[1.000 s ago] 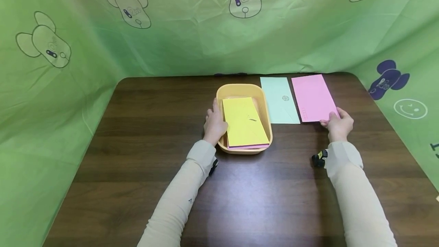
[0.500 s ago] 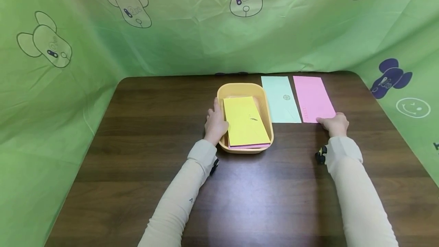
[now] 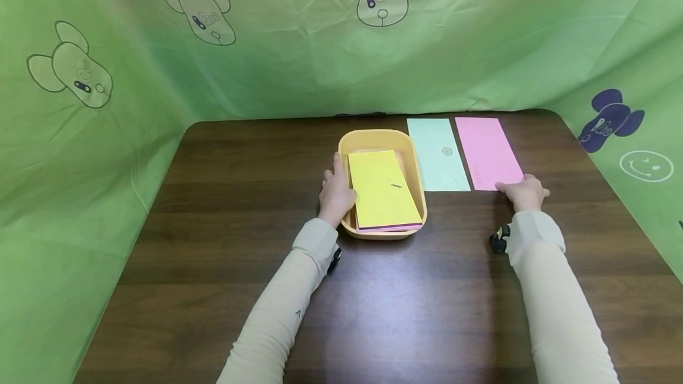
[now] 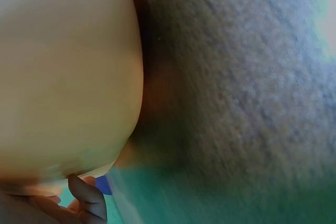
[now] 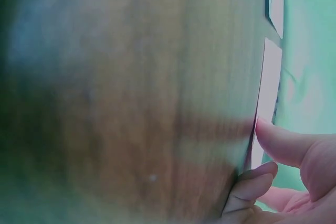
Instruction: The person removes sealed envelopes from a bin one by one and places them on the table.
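Plainly, I see a dark desk (image 3: pixel 229 289) carrying a pale-orange basket (image 3: pixel 373 137), where a yellow envelope (image 3: pixel 379 194) tops a stack (image 3: pixel 386 229) edged purple and pink. Right of the basket lies a mint envelope (image 3: pixel 434 159) with a round emblem; farther right of the basket is the flat pink envelope (image 3: pixel 487 150), faint marks near its front-left corner. At the basket's left rim, the left hand (image 3: pixel 336 195) has its grip pinching the wall between thumb and fingers. Well right of the basket, the right hand (image 3: pixel 525 193) touches the pink envelope's near edge, its grip spread. My right wrist view shows bent fingers that the head view hides; the left wrist one is dominated by the basket's smooth outer wall, barely visible from the head.
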A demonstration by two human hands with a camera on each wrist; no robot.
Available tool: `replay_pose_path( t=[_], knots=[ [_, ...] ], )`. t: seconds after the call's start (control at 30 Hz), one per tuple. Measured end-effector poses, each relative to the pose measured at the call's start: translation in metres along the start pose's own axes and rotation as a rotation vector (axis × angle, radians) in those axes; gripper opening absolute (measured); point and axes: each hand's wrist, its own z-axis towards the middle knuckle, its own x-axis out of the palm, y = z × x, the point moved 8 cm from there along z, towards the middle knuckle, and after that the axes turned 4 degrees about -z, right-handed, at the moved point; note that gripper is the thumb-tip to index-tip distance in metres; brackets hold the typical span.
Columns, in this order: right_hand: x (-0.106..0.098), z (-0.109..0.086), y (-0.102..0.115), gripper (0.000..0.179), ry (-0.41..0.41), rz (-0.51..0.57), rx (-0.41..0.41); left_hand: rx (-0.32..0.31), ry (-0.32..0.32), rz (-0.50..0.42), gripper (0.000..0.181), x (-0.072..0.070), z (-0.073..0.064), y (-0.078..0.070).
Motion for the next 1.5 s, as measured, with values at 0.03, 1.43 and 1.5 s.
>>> replay_pose_path(
  t=[0.03,1.43,1.5],
  knots=[
    [0.000,0.000,0.000,0.074,0.005,-0.004,0.005,0.000,0.000,0.000,0.095,0.000,0.000,0.000],
    [-0.014,-0.007,0.002,0.077,-0.136,0.245,0.103,0.031,-0.007,-0.002,0.092,-0.002,-0.004,-0.002],
    [-0.019,-0.010,0.014,0.071,-0.203,0.260,0.052,0.034,-0.012,-0.001,0.091,-0.002,-0.004,-0.002]
  ],
)
